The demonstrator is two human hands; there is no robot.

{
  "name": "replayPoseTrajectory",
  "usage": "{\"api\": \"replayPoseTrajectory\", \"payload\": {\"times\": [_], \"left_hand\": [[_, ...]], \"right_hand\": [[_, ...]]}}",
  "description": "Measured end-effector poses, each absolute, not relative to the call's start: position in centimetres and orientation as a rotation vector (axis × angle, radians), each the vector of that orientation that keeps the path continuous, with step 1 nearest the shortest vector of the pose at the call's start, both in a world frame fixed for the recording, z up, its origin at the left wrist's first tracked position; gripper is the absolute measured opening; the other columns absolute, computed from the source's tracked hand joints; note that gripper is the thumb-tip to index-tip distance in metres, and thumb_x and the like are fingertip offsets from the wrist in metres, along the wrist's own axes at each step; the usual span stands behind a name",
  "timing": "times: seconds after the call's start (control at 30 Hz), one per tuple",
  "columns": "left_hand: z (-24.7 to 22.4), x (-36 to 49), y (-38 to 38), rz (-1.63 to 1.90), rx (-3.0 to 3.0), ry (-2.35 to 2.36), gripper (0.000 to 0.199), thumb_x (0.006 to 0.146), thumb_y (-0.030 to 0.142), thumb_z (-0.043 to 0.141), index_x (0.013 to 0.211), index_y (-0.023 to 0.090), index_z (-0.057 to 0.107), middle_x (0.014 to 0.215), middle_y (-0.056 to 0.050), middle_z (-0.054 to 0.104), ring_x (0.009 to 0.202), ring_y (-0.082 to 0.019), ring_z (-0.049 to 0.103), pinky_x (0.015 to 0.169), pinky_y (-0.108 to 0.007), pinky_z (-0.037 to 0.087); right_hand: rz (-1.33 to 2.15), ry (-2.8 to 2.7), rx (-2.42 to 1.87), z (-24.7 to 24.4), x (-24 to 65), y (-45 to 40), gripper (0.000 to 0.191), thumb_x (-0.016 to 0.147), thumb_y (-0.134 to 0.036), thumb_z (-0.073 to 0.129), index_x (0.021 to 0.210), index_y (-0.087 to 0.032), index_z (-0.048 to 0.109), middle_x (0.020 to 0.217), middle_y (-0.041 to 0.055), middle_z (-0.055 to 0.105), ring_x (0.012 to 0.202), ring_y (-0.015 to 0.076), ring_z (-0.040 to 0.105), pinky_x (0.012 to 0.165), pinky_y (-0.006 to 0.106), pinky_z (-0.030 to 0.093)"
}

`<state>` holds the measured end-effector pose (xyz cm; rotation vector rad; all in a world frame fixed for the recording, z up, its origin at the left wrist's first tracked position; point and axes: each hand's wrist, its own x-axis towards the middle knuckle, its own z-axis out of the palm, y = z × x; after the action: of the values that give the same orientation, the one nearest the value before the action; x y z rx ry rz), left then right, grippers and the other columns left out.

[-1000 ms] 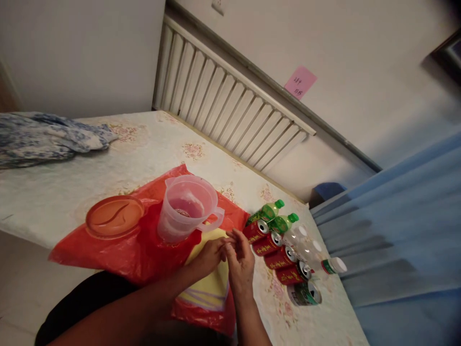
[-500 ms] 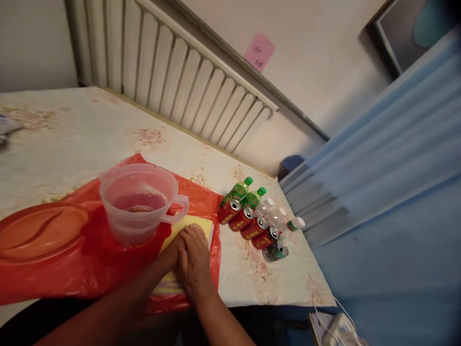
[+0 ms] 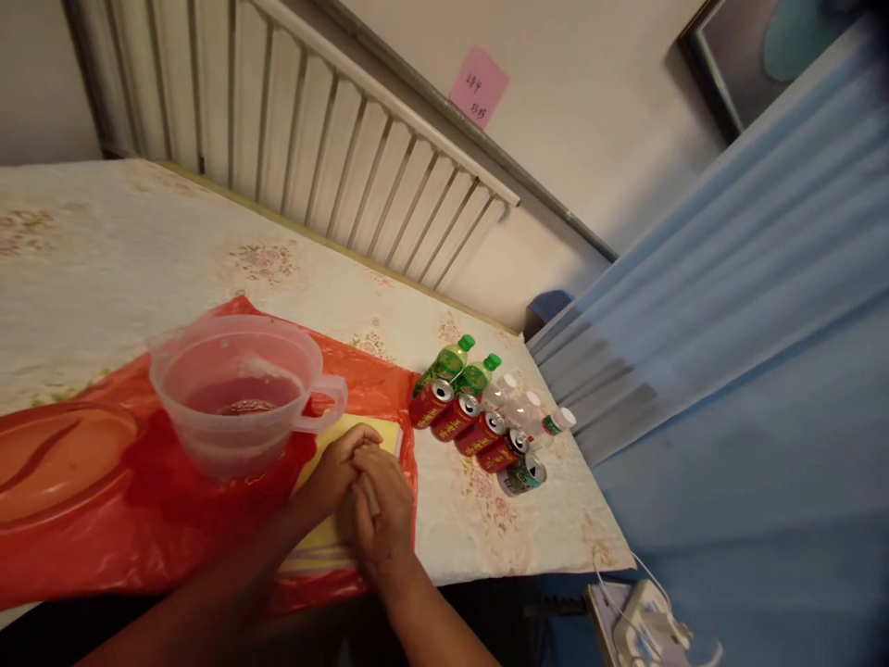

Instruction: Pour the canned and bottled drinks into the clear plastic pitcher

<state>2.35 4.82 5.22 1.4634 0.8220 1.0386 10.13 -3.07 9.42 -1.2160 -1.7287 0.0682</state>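
1. The person's left hand and right hand meet, fingers curled in and touching, with the right hand partly covering the left. Whether anything small is held between them cannot be told.
2. Directly below the hands is a yellow sheet, cloth or paper, with pale purple stripes along its near edge. The hands and left forearm hide much of it.
3. The sheet lies on red plastic spread over a flowered tablecloth.
4. To the left of the hands stands an upright, see-through plastic jug, uncovered. Its handle points right, near the left hand; the two look apart.
5. Farther left, past the jug, an orange lid lies flat on the plastic, cut off by the picture's edge.
6. To the right of the hands, well apart, four red cans stand in a slanting row, ended by a green-and-grey can.
7. Behind the cans are two green bottles and some clear bottles with white caps.
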Motion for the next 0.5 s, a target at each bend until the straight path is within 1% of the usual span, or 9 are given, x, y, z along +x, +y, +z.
{"api": "replayPoseTrajectory", "payload": {"times": [0.03, 0.1, 0.2, 0.27, 0.37, 0.43, 0.5], "left_hand": [[5.5, 1.9, 5.4, 1.069, 1.482, 0.807, 0.027, 0.087, 0.037, 0.058, 0.106, 0.019, 0.062, 0.088, -0.002, 0.066, 0.084, -0.020, 0.067, 0.080, -0.038, 0.058], [5.9, 1.4, 6.0, 1.196, 1.539, 0.875, 0.044, 0.084, 0.033, 0.057, 0.124, 0.018, 0.055, 0.084, 0.001, 0.062, 0.077, -0.017, 0.063, 0.075, -0.033, 0.056], [6.1, 1.4, 6.0, 1.264, 1.703, 1.044, 0.068, 0.084, 0.027, 0.056, 0.148, 0.017, 0.037, 0.077, 0.004, 0.055, 0.069, -0.015, 0.057, 0.072, -0.029, 0.051], [6.0, 1.4, 5.9, 1.141, 1.850, 1.153, 0.076, 0.085, 0.022, 0.054, 0.156, 0.015, 0.025, 0.075, 0.003, 0.057, 0.067, -0.015, 0.057, 0.073, -0.029, 0.050], [6.2, 1.3, 6.0, 0.813, 2.039, 1.339, 0.084, 0.087, 0.016, 0.051, 0.160, 0.009, 0.010, 0.081, -0.004, 0.067, 0.072, -0.020, 0.065, 0.072, -0.031, 0.050], [6.6, 1.2, 6.2, 0.608, 2.115, 1.447, 0.087, 0.087, 0.014, 0.048, 0.160, 0.005, 0.002, 0.087, -0.012, 0.072, 0.076, -0.026, 0.070, 0.070, -0.033, 0.051], [6.9, 1.2, 6.2, 0.469, 2.179, 1.487, 0.088, 0.087, 0.013, 0.046, 0.160, 0.003, -0.003, 0.090, -0.017, 0.074, 0.079, -0.030, 0.073, 0.069, -0.036, 0.051]], "right_hand": [[0.019, -1.651, -1.259, 9.6, 10.5, -2.9, 0.036, 0.094, -0.015, 0.047, 0.127, -0.020, 0.062, 0.116, 0.0106, 0.070, 0.111, 0.0216, 0.064, 0.098, 0.040, 0.052], [-0.069, -1.475, -1.401, 9.8, 11.2, -2.2, 0.038, 0.092, -0.017, 0.051, 0.129, -0.019, 0.060, 0.102, 0.0087, 0.068, 0.094, 0.0203, 0.064, 0.086, 0.036, 0.054], [-0.033, -1.336, -1.553, 9.8, 12.2, -0.6, 0.055, 0.087, -0.016, 0.052, 0.142, -0.015, 0.051, 0.078, -0.0017, 0.056, 0.068, 0.0153, 0.054, 0.068, 0.028, 0.049], [0.056, -1.367, -1.582, 9.6, 12.8, 0.5, 0.067, 0.085, -0.013, 0.049, 0.151, -0.014, 0.040, 0.069, -0.0066, 0.047, 0.060, 0.0137, 0.049, 0.062, 0.025, 0.044], [0.127, -1.424, -1.641, 8.9, 13.5, 1.9, 0.081, 0.079, -0.008, 0.046, 0.158, -0.011, 0.028, 0.065, -0.0084, 0.043, 0.057, 0.0137, 0.047, 0.059, 0.024, 0.039], [0.185, -1.437, -1.721, 8.3, 13.8, 2.5, 0.088, 0.074, -0.005, 0.045, 0.159, -0.009, 0.024, 0.061, -0.0087, 0.043, 0.054, 0.0145, 0.047, 0.056, 0.024, 0.036], [0.248, -1.433, -1.797, 7.6, 14.1, 2.8, 0.092, 0.070, -0.004, 0.045, 0.159, -0.006, 0.024, 0.057, -0.0088, 0.043, 0.051, 0.0156, 0.046, 0.053, 0.025, 0.033]]}}
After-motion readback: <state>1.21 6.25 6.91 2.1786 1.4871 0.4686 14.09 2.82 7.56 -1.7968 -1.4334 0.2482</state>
